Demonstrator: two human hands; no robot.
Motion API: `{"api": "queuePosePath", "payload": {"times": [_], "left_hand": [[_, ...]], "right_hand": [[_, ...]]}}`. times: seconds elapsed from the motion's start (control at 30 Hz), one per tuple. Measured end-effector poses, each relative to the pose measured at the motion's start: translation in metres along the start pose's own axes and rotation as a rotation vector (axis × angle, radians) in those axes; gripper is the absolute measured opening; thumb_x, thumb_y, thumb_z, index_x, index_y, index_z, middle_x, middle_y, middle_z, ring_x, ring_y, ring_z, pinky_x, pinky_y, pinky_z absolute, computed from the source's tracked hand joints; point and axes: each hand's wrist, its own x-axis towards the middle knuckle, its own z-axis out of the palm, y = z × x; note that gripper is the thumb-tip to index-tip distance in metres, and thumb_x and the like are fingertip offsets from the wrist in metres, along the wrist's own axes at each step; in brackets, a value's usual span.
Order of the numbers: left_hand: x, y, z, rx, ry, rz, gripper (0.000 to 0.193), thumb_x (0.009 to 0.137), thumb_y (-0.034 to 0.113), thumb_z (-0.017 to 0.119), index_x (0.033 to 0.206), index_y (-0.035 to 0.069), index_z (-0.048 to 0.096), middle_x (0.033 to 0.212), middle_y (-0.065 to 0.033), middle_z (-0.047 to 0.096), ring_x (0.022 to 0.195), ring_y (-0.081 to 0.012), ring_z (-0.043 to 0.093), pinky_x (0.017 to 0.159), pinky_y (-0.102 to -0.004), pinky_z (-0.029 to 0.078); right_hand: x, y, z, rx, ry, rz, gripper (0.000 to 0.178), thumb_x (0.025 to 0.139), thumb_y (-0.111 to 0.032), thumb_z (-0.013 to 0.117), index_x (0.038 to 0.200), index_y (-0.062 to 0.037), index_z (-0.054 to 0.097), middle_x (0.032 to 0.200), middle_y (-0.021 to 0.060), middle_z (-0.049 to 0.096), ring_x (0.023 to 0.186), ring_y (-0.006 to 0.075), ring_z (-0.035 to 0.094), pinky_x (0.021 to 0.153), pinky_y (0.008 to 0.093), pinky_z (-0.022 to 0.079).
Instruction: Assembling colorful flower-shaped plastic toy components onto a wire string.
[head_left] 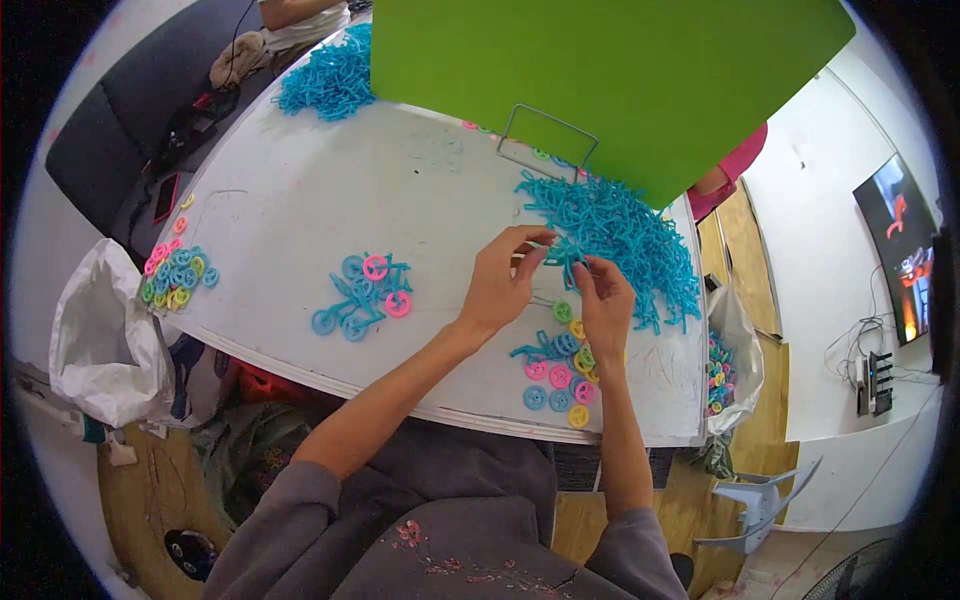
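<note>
My left hand (500, 277) and my right hand (607, 302) come together over the right half of the white table (280, 215). Both have their fingers pinched on light-blue plastic pieces (566, 252); the fingers partly hide how these fit together. Just beyond spreads a big heap of thin blue plastic parts (630, 240). Nearer me, below the right hand, small spoked wheels (560, 376) in pink, yellow, green and blue lie loosely beside a few blue parts. Left of my left forearm sits a cluster of blue frames with blue and pink wheels on or among them (362, 296).
An upright green panel (600, 80) crosses the far side, a bent wire stand (548, 125) before it. More wheels (180, 275) lie at the left edge; another blue heap (335, 78) is far left. White sacks (108, 335) flank the table. Two people are partly visible beyond.
</note>
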Motion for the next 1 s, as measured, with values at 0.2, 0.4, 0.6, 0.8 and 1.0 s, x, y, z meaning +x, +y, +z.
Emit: {"api": "queuePosePath", "payload": {"times": [0.2,0.4,0.6,0.8,1.0], "left_hand": [[0.003,0.007,-0.003,-0.027,-0.093,-0.13,0.026,0.09,0.017,0.063,0.114,0.006,0.063,0.111,-0.0064,0.063,0.1,-0.016,0.06,0.08,-0.0315,0.052],[0.002,-0.001,-0.001,-0.044,-0.131,-0.163,0.026,0.092,0.016,0.061,0.115,0.005,0.064,0.111,-0.0073,0.064,0.101,-0.0165,0.061,0.083,-0.0324,0.052],[0.003,0.002,0.0,-0.232,-0.115,-0.254,0.024,0.096,0.013,0.054,0.115,0.003,0.064,0.107,-0.0085,0.066,0.097,-0.0148,0.062,0.085,-0.0308,0.051],[0.002,-0.014,0.002,-0.074,-0.049,-0.111,0.018,0.091,0.01,0.06,0.106,0.0,0.065,0.098,-0.0091,0.066,0.086,-0.0164,0.063,0.072,-0.03,0.051],[0.003,-0.01,-0.001,0.002,0.028,-0.179,0.016,0.093,0.009,0.057,0.104,-0.002,0.061,0.098,-0.0091,0.064,0.089,-0.0149,0.064,0.073,-0.0285,0.056]], "right_hand": [[-0.002,-0.002,0.0,0.009,-0.004,-0.005,0.017,0.087,-0.007,0.067,0.101,0.0023,0.067,0.086,0.0044,0.066,0.076,0.0079,0.059,0.067,0.0213,0.046],[-0.002,-0.001,0.0,-0.115,-0.004,-0.104,0.018,0.088,-0.006,0.064,0.104,-0.0004,0.069,0.086,0.0065,0.065,0.081,0.0092,0.06,0.068,0.0217,0.048],[-0.004,-0.002,0.002,-0.099,-0.007,-0.008,0.019,0.093,-0.01,0.06,0.103,0.0037,0.068,0.084,0.0071,0.067,0.075,0.0102,0.062,0.067,0.0225,0.05],[-0.004,0.001,0.002,-0.124,-0.091,-0.021,0.023,0.095,-0.015,0.057,0.102,0.0046,0.067,0.079,0.0057,0.067,0.07,0.0103,0.062,0.066,0.0228,0.05],[-0.007,0.0,0.007,-0.087,-0.096,0.047,0.021,0.095,-0.012,0.057,0.104,0.004,0.067,0.084,0.0067,0.068,0.074,0.0115,0.065,0.067,0.0231,0.05]]}}
